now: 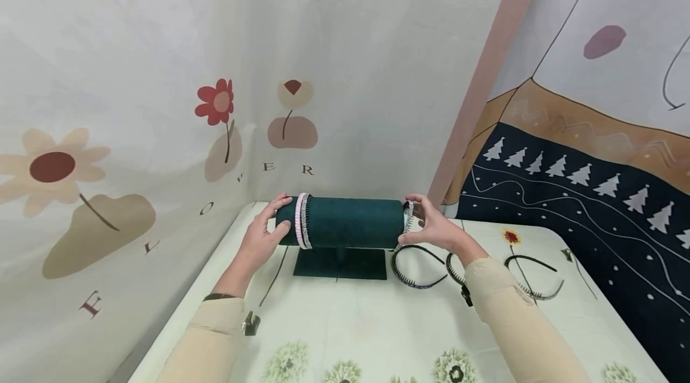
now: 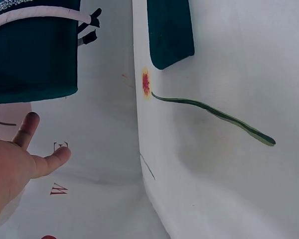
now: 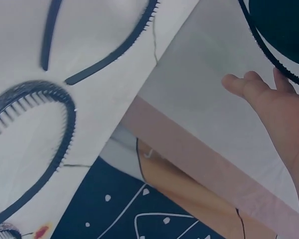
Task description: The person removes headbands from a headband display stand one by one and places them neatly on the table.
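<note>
A dark green velvet headband stand with a horizontal cylinder is between my two hands in the head view. Near its left end it bears a pink headband and a silver glittery headband side by side. My left hand is at the left end, thumb in front and fingers above; the left wrist view shows the fingers spread. At the right end my right hand holds a silver toothed headband around the cylinder's edge. The right wrist view shows that headband's dark inner side against the fingers.
Right of the stand's base lie a black toothed headband, another dark headband partly behind the right forearm, and a silver one. A black clip is near the left sleeve. Printed curtains hang behind the table.
</note>
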Available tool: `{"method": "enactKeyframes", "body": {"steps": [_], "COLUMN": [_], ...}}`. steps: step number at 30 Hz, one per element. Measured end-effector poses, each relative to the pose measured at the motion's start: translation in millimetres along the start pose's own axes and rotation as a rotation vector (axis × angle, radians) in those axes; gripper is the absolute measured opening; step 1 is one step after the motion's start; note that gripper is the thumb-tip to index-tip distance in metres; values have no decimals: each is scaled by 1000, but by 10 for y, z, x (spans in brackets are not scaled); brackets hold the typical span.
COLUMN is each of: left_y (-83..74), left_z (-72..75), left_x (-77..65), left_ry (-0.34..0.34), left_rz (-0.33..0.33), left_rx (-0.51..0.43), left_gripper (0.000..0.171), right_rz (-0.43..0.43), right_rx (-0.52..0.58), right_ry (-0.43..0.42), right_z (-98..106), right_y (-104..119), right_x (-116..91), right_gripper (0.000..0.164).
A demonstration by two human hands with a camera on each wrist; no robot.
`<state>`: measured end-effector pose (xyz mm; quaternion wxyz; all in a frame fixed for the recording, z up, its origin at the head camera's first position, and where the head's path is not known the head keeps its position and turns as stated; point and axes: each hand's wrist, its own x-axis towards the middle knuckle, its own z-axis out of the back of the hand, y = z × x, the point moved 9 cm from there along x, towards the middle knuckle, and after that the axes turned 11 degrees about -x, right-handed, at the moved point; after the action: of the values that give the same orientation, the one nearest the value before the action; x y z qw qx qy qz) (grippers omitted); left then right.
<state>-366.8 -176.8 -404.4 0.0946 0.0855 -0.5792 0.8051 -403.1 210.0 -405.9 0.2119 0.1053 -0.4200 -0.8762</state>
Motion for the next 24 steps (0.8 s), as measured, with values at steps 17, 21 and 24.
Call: {"method": "enactKeyframes", "body": {"steps": [17,21,24], "left_y": [1,-1,3], "left_z": [-9,-1,1], "left_x": [10,15,14], "left_ry": [8,8,7], "left_rz": [-5,-8,-4], "left_rx": [-3,-7,-8], "left_gripper": [56,56,56], "right_rz": [55,89,130], "right_rx": [-425,-652,-801], "right_ry": [-26,-15,-5], "right_z": [41,-121,-308], "right_y": [-267,-221,-162], "right_x": [-843,-1024,-1114], "right_gripper": [103,105,105]}}
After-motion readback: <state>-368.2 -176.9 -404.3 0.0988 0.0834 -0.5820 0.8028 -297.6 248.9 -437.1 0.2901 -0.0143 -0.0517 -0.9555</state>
